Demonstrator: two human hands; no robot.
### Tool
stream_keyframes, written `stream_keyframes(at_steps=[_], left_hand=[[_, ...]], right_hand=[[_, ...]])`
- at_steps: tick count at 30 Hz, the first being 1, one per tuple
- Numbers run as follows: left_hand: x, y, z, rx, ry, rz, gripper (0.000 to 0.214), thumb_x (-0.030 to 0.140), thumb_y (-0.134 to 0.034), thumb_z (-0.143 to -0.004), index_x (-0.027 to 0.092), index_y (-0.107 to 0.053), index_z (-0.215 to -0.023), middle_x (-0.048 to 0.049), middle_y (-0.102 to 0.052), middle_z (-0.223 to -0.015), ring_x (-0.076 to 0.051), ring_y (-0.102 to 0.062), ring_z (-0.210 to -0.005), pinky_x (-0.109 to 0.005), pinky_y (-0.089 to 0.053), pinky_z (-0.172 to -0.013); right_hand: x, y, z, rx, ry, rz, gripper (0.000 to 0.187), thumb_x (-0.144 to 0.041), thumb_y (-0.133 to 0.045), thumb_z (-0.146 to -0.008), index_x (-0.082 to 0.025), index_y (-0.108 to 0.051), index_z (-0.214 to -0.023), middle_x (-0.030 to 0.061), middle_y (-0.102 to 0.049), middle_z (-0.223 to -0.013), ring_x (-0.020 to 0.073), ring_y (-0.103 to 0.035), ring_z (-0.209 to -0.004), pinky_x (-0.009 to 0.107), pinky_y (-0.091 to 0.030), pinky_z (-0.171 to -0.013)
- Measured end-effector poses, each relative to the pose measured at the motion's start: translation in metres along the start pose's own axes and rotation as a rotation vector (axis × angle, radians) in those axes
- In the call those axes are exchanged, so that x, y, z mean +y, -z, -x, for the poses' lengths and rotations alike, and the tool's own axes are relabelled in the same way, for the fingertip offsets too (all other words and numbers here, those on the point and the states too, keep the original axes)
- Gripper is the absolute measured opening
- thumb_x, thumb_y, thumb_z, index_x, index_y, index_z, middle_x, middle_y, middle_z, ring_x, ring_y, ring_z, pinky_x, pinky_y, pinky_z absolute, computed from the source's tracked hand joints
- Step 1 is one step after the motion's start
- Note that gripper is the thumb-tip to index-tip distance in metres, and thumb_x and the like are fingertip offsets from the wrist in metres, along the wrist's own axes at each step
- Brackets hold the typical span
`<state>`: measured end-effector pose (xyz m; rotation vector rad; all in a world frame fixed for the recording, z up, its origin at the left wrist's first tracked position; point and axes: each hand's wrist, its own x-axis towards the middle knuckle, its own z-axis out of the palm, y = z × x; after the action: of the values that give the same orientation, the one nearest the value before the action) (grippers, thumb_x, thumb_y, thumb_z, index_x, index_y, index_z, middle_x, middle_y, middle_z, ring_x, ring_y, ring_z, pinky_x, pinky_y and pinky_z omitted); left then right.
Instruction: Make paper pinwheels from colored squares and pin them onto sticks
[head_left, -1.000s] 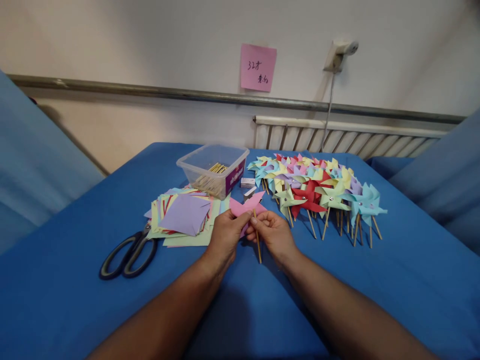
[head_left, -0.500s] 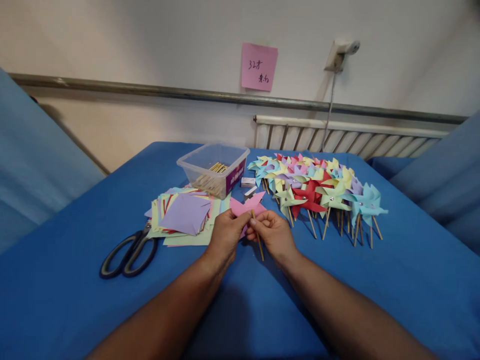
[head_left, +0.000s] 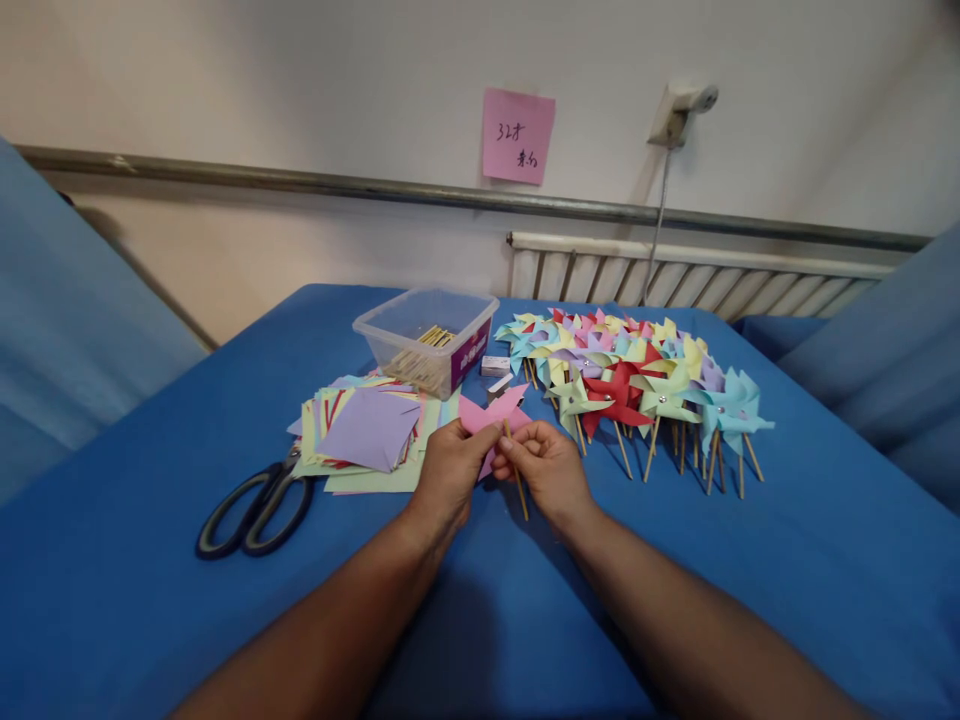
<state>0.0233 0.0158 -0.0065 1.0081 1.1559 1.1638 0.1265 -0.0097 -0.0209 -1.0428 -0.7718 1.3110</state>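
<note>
While the left hand is pinching the pink pinwheel over the counter, the right hand is pinching the stick, which is slanting between both hands, its lower end pointing near and slightly right.

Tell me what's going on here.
A person's left hand grips a pink paper pinwheel; the right hand pinches a thin wooden stick, its upper end at the paper. Variously coloured paper pinwheels are grouped to the right; variously coloured paper sheets and black-handled scissors lie to the left.
</note>
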Motion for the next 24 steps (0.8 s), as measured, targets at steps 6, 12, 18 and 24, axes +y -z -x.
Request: stream_keyframes(at_steps=[6,12,18,24], left_hand=[[-0.0013,-0.0002,-0.0001,-0.005,0.002,-0.018,0.029,0.039,-0.072,-0.059,0.012,-0.061,-0.065,-0.0010,-0.059,-0.054,-0.010,-0.049,-0.045,-0.021,-0.033,-0.041],[-0.0018,-0.0006,0.0006,0.008,-0.009,-0.069,0.024,0.035,-0.068,-0.065,0.013,-0.059,-0.063,0.0006,-0.056,-0.053,-0.010,-0.048,-0.045,-0.021,-0.032,-0.042],[-0.0018,0.0008,-0.0006,-0.010,-0.041,-0.076,0.025,0.037,-0.067,-0.068,0.012,-0.063,-0.069,-0.0006,-0.059,-0.058,-0.011,-0.050,-0.050,-0.022,-0.036,-0.046],[-0.0022,0.0009,-0.0008,0.007,-0.056,-0.104,0.024,0.036,-0.067,-0.068,0.012,-0.064,-0.070,-0.0010,-0.060,-0.059,-0.011,-0.051,-0.051,-0.022,-0.036,-0.046]], right_hand=[[0.0006,0.0003,-0.0004,-0.017,-0.001,0.010,0.040,-0.046,-0.078,-0.058,-0.016,-0.052,-0.067,-0.0002,-0.066,-0.054,0.0091,-0.058,-0.042,0.018,-0.043,-0.042],[0.0010,0.0003,-0.0006,-0.009,-0.034,0.026,0.041,-0.047,-0.077,-0.058,-0.016,-0.052,-0.067,0.0000,-0.066,-0.053,0.0098,-0.059,-0.041,0.017,-0.042,-0.040],[-0.0003,0.0004,0.0007,-0.007,0.009,0.009,0.037,-0.045,-0.076,-0.061,-0.017,-0.052,-0.069,-0.0004,-0.067,-0.055,0.0093,-0.059,-0.042,0.018,-0.042,-0.041],[0.0004,0.0009,-0.0002,-0.015,0.003,0.008,0.038,-0.045,-0.076,-0.061,-0.017,-0.052,-0.069,-0.0004,-0.067,-0.055,0.0096,-0.059,-0.042,0.018,-0.042,-0.042]])
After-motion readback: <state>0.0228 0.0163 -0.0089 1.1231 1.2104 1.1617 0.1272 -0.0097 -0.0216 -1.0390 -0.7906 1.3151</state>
